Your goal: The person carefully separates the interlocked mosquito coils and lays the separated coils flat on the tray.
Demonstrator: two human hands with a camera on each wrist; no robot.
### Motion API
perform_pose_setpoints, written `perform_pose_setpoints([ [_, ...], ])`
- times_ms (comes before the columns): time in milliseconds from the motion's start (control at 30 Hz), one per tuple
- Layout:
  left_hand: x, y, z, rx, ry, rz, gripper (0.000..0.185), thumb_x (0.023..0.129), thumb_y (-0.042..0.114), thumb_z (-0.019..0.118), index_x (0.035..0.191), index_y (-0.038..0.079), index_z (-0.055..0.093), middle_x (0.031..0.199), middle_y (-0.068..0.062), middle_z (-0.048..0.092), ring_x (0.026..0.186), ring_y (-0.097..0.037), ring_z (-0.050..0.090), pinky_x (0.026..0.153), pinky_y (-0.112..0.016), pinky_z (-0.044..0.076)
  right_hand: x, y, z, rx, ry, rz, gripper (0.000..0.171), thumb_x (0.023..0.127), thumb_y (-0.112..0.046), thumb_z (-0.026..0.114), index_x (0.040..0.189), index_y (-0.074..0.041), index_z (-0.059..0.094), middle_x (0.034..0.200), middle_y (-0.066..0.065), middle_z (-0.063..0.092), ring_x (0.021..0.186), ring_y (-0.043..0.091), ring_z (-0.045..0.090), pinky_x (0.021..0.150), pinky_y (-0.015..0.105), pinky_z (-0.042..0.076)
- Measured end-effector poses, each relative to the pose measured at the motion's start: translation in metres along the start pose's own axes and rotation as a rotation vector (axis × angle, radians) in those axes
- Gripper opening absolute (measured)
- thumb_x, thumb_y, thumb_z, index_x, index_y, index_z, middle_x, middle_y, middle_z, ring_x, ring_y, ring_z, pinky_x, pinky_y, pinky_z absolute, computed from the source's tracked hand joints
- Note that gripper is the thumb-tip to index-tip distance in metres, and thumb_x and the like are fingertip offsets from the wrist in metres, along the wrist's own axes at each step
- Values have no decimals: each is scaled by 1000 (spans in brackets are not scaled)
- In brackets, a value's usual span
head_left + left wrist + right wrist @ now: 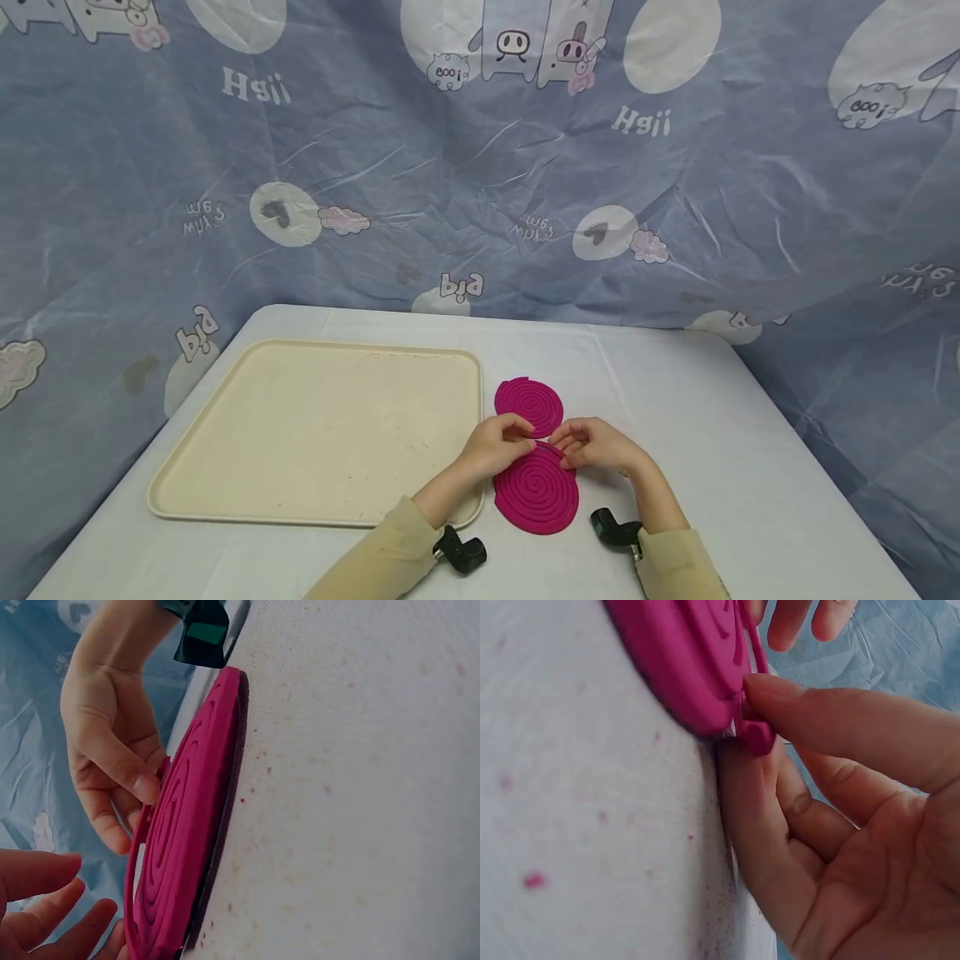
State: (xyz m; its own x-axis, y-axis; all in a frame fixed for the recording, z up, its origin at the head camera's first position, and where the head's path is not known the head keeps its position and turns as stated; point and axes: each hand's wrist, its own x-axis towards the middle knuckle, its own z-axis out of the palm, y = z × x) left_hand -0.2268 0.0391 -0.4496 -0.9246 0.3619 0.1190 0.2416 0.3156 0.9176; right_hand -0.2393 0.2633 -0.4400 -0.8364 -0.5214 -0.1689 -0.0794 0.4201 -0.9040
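Two magenta spiral coils lie on the white table: the far coil (528, 403) and the near coil (536, 493). Both hands meet at the near coil's far edge. My right hand (594, 446) pinches the coil's loose outer end (756, 736) between thumb and forefinger and lifts that strand slightly. My left hand (499, 447) rests at the same edge with loosely bent fingers (45, 900) beside the coil (187, 840); they grip nothing that I can see. In the left wrist view the right hand (105, 742) holds the raised strand.
A large cream tray (322, 425) lies just left of the coils, close to my left forearm. Patterned blue cloth (480, 167) hangs behind and around the table. The table's right edge (817, 467) runs to the right of the hands.
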Motion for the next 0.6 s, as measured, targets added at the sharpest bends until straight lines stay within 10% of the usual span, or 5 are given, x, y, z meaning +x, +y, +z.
perform_pose_setpoints([
  [600,0,-2,-3,4,-2,-2,20,79,-4,66,96,7,65,96,-6,66,92,-20,61,79,-31,49,-1,1,-6,76,33,-35,38,79,2,68,113,10,55,99,15,59,80,18,60,69,28,51],
])
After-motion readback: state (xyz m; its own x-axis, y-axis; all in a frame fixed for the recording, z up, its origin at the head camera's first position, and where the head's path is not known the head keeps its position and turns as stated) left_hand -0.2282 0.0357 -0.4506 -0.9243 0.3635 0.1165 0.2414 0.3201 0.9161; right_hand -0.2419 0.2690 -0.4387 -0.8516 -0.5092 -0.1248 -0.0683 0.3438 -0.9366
